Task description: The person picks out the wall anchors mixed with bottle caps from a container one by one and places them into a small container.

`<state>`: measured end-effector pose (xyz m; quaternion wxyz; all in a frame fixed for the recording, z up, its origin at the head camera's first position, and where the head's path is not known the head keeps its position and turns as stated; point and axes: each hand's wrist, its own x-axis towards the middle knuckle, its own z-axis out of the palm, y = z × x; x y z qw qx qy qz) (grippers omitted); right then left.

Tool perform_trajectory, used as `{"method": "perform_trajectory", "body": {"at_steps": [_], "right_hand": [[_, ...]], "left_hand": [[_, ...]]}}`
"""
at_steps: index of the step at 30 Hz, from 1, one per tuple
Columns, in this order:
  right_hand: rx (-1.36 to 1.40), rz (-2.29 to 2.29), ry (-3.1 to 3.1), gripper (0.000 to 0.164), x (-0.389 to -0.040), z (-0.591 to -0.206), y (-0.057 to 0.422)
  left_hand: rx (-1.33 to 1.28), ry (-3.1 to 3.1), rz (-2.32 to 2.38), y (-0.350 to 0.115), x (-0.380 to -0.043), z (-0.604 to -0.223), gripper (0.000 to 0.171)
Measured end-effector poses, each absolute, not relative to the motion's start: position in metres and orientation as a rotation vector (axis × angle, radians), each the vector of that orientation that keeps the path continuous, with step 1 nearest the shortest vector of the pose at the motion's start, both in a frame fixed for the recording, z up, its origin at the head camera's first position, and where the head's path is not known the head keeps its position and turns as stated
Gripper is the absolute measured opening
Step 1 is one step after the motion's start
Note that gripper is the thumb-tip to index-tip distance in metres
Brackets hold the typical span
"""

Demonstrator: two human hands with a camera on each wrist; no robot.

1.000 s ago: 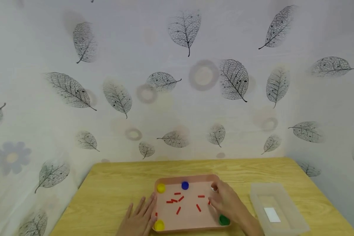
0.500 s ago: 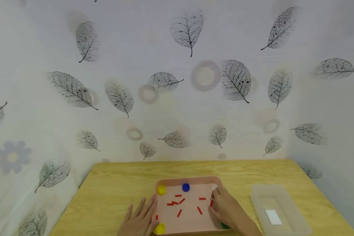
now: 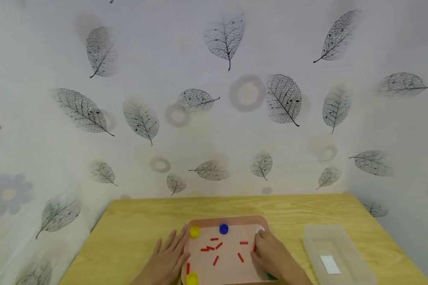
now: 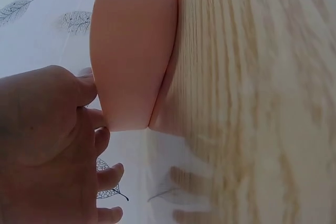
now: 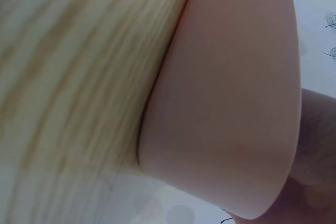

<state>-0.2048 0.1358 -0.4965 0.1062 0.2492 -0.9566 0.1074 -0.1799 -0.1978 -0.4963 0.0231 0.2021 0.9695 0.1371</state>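
Note:
A shallow pink tray (image 3: 232, 273) lies on the table, holding small red sticks (image 3: 240, 257) scattered over its floor. Along its edges sit round cap-like pieces: yellow (image 3: 194, 232), blue (image 3: 223, 228), white (image 3: 259, 228) and green (image 3: 271, 276), the last mostly hidden under my right hand (image 3: 272, 253). That hand reaches over the right rim, fingers bent down beside the white piece and a red stick (image 3: 255, 247); I cannot tell whether it pinches either. My left hand (image 3: 169, 257) rests along the left rim, fingers extended and spread; the left wrist view shows its fingertips at the tray wall (image 4: 134, 51).
A translucent plastic box (image 3: 312, 237) with a white label-like rectangle (image 3: 330, 264) stands right of the tray. The wooden table (image 3: 139, 213) meets a leaf-patterned backdrop (image 3: 185, 138) behind and at both sides.
My right hand's fingers have drawn in and curled beside the white piece, having been spread wider at first. The left hand stays at the left rim; the view has shifted slightly.

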Motion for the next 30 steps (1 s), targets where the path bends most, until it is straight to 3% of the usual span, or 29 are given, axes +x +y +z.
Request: {"method": "perform_trajectory", "body": {"at_steps": [30], "right_hand": [[0.719,0.545,-2.741,0.014,-0.192,-0.497,0.154]], "left_hand": [[0.617,3.033,0.305,-0.197,-0.181,-0.499,0.061]]}}
